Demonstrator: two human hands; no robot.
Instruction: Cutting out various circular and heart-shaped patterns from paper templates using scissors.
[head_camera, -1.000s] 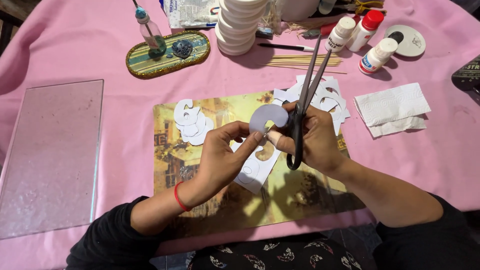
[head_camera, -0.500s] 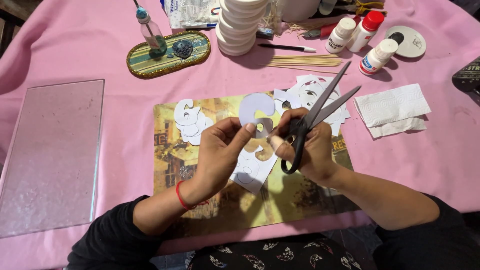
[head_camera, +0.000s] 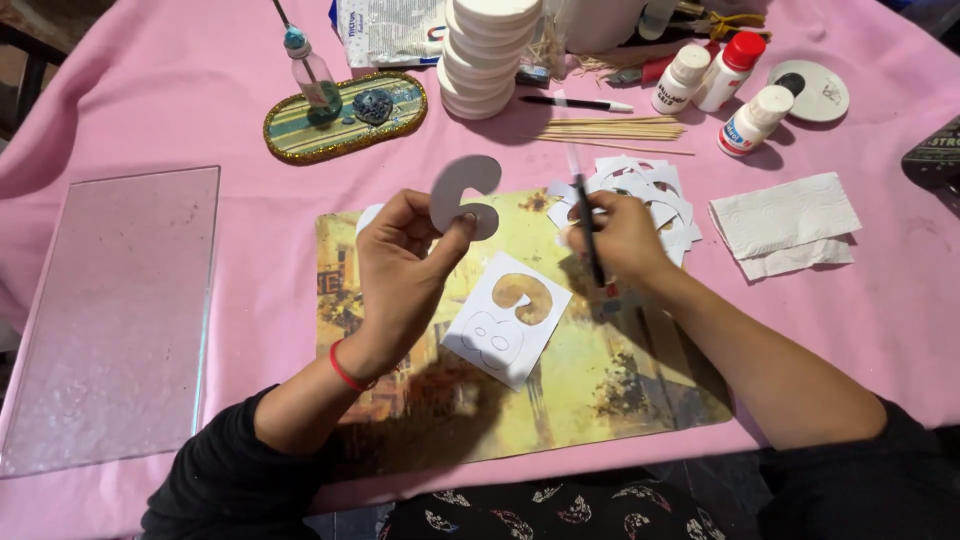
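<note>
My left hand (head_camera: 405, 265) now pinches the freed curved white card cutout (head_camera: 463, 195) above the yellowish picture mat (head_camera: 600, 390); my right hand (head_camera: 620, 235) has swung the black-handled scissors (head_camera: 590, 235) down, gripped upright, blades blurred.

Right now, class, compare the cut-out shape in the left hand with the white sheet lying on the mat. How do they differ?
The cut-out shape is a solid curled piece; the white sheet is squarish with a hole of similar outline. The shape is pinched in the left hand, raised; the sheet lies flat on the printed mat. The shape is smaller than the sheet. Both look like thin pale card.
</note>
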